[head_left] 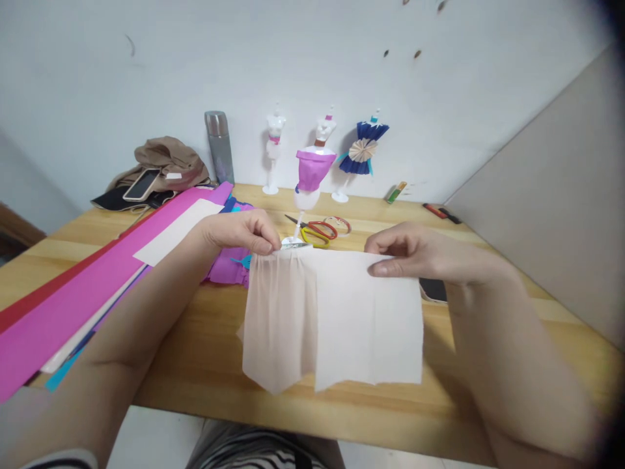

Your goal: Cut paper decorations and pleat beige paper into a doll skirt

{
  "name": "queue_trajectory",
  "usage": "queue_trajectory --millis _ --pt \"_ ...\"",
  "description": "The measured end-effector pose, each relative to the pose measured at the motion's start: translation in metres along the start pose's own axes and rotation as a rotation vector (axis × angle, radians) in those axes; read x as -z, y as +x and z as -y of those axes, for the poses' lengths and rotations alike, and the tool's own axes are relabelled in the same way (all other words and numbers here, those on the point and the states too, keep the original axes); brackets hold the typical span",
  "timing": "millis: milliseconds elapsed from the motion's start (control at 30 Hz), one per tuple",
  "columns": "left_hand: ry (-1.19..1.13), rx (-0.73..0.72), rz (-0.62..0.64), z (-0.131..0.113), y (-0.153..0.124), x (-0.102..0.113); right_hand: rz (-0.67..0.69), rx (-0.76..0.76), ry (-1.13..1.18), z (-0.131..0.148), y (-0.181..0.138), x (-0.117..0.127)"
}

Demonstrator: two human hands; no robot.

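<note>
A cream sheet of what looks like crepe paper (368, 326) hangs between my two hands above the table. Its left part falls in soft gathers, while the right part is flatter with faint creases. My left hand (241, 231) pinches the top left corner between thumb and fingers. Along the top edge beside that thumb is a thin greyish strip that I cannot make out. The thumb and bent fingers of my right hand (410, 251) grip the top edge further right. Just behind the sheet stands a small dress form (316, 170) wrapped in purple paper.
Scissors (317, 229) with red and yellow handles lie behind the sheet. Purple, red and cream paper strips (105, 280) cover the left side. A flask (219, 146), a phone (141, 185) on cloth, a white form (274, 146) and a blue-dressed form (359, 159) stand or lie near the wall.
</note>
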State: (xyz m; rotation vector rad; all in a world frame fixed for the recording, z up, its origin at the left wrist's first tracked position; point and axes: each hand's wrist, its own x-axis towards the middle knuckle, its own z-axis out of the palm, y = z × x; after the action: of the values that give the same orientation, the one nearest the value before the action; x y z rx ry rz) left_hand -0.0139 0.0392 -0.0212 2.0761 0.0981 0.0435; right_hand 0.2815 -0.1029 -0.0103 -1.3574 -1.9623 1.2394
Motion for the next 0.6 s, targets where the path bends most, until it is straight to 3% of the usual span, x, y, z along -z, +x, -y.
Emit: queue_trajectory --millis 333,600 --pt "0.062 0.046 0.083 -0.011 0.002 -0.001 0.103 0.034 -0.075 0.005 0.009 -0.014" --pt "0.150 0.094 0.106 -0.024 0.003 -0.007 0.022 0.083 -0.009 0.006 0.021 -0.039"
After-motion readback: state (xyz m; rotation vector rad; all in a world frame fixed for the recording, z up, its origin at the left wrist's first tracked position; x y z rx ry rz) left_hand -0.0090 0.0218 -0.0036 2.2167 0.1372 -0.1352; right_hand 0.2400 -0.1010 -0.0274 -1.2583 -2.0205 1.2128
